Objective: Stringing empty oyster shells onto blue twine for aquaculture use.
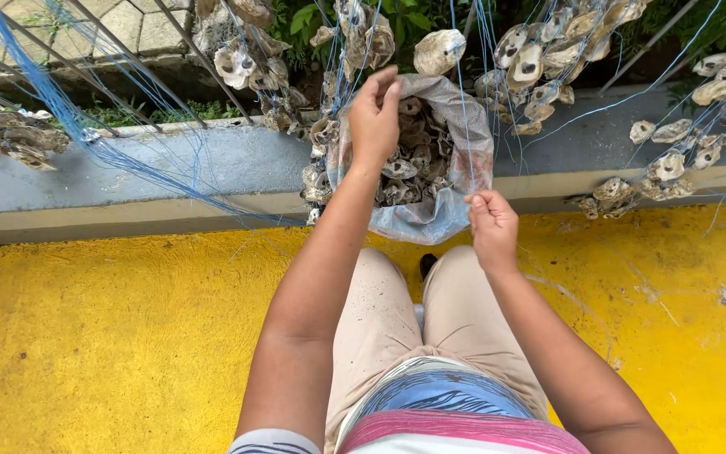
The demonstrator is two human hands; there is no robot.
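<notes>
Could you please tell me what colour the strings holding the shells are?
The strings are blue, thin lines, clearest in the head view.

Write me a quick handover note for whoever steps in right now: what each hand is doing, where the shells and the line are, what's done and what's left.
Left hand: raised over the open sack, fingers pinched together on blue line, as far as can be seen.
Right hand: closed at the sack's near edge, pinching what looks like the same line.
Sack leans on the grey ledge ahead of the knees, with many loose oyster shells inside.
Done: strings of threaded shells already hang along the railing, left and right.
Left: the shells in the sack are not yet strung.
</notes>
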